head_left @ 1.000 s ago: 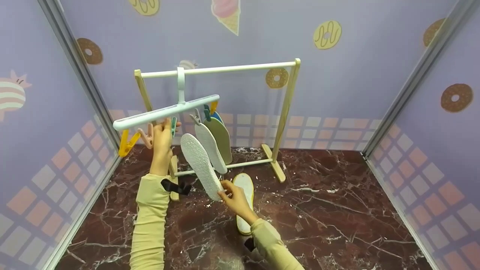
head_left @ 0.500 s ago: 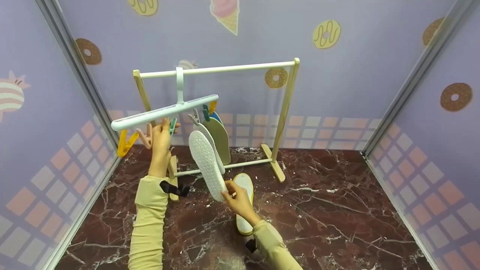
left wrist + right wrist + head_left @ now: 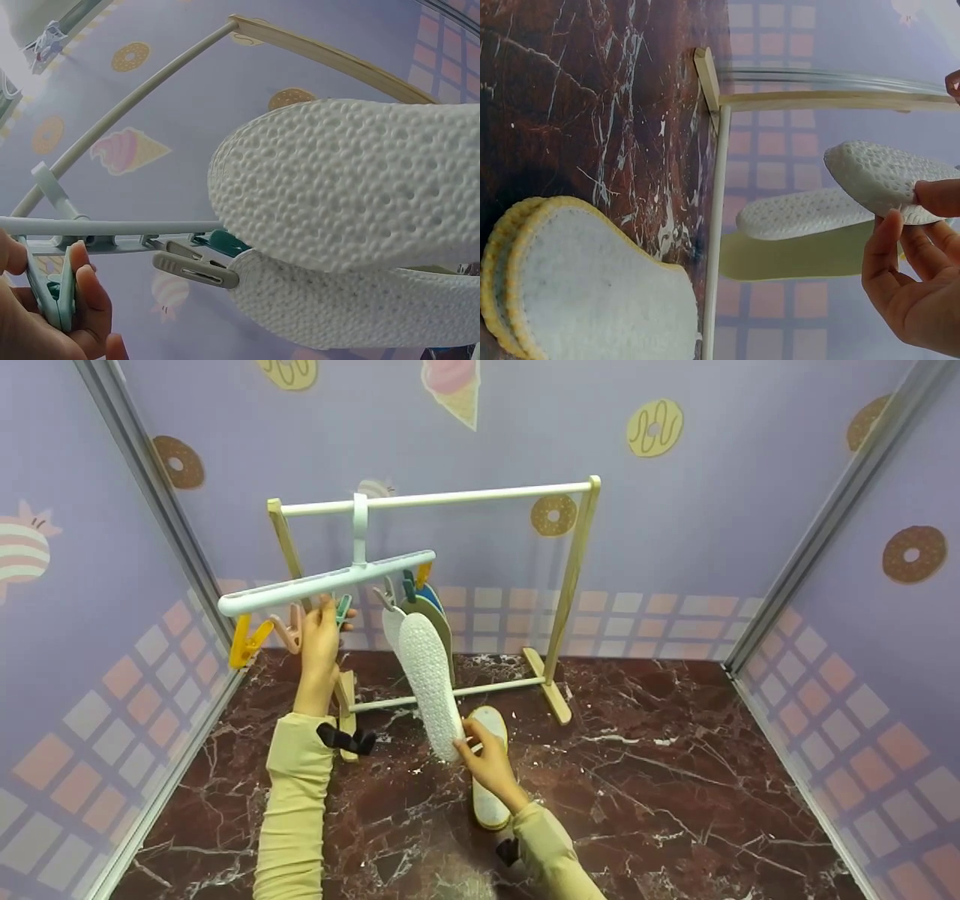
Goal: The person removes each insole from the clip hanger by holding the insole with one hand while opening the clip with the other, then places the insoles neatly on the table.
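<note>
My left hand grips a light green clothespin under the white clip hanger, fingers and thumb round its arms. With its thumb and fingers, my right hand pinches the lower end of a white bumpy insole. That insole stands tilted, its upper end near the hanger and to the right of the green clothespin. Behind it, a grey clothespin holds a similar white insole, partly hidden. Farther back hang an olive insole and a blue one.
The hanger hooks over the top bar of a wooden rack. Yellow and pink clothespins dangle at its left end. Yellow-edged insoles lie stacked on the dark marbled surface, below my right hand. Patterned walls stand around.
My right hand has moved the insole rightward and turned it more upright, so it now overlaps the hanging white one. My left hand and the hanger's left end have shifted slightly left.
</note>
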